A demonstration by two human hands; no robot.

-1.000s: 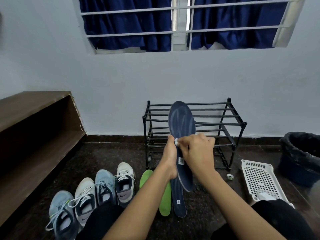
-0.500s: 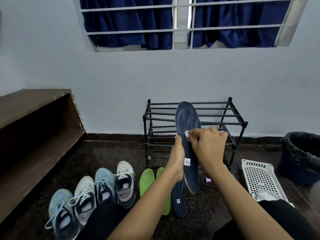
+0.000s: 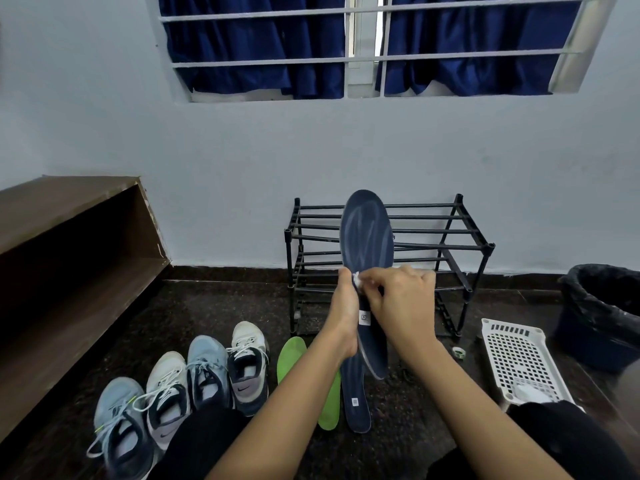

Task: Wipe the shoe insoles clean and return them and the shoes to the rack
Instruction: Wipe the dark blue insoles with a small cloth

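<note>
Early going — the left hand (image 3: 346, 317) grasps a navy insole (image 3: 365, 237) upright before the rack (image 3: 446, 233) while the right hand (image 3: 403, 303) pinches a white wipe (image 3: 356, 281) against it; shoes (image 3: 207, 368) and other insoles (image 3: 294, 355) lie on the floor (image 3: 225, 306), unracked.

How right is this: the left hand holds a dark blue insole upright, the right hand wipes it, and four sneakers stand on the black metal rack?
Wrong in one point: the head view shows the four sneakers on the floor, left of the black metal rack. The left hand holds the dark blue insole upright; the right hand wipes it with a white wad.
</note>
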